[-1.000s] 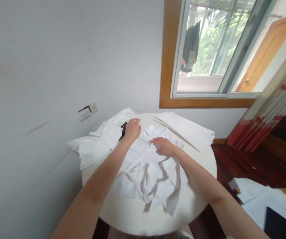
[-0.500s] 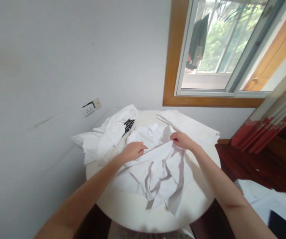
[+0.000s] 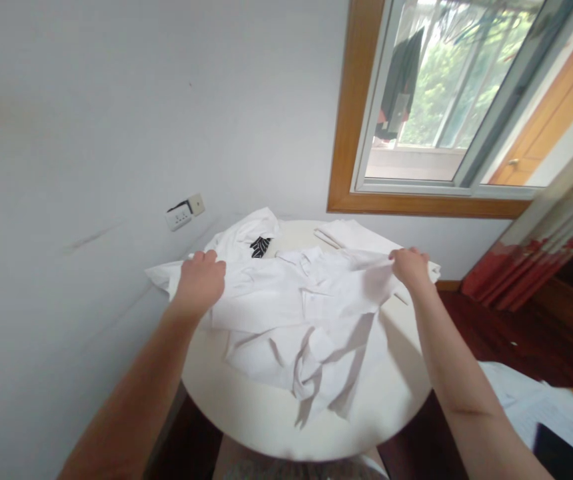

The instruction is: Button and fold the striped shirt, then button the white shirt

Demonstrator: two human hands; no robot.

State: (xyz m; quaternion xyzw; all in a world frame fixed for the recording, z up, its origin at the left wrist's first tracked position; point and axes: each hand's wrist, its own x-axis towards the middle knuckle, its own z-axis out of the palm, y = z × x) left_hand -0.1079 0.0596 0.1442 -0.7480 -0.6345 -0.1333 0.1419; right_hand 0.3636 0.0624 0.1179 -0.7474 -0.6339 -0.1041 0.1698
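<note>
A white collared shirt (image 3: 286, 300) is stretched sideways over the round white table (image 3: 256, 413), its collar toward the wall and its lower part crumpled toward me. My left hand (image 3: 201, 280) is closed on the shirt's left side, near a second white garment. At the opposite side, my right hand (image 3: 411, 267) grips the shirt's other edge and holds it taut. Behind my left hand lies the heap of white cloth (image 3: 239, 233) with a black patterned patch (image 3: 260, 247). A folded white cloth (image 3: 351, 233) rests at the back right, partly behind the shirt and my right hand.
The table stands against a white wall with a power socket (image 3: 179, 217). A wood-framed window (image 3: 431, 203) is at the back right, beside a red and cream curtain (image 3: 511, 267). Papers (image 3: 526, 400) and a dark phone-like object (image 3: 559, 453) lie at the lower right.
My hands have moved apart, left hand to the left and right hand to the right. The bunched shirt is now spread wide, with its collar and front showing.
</note>
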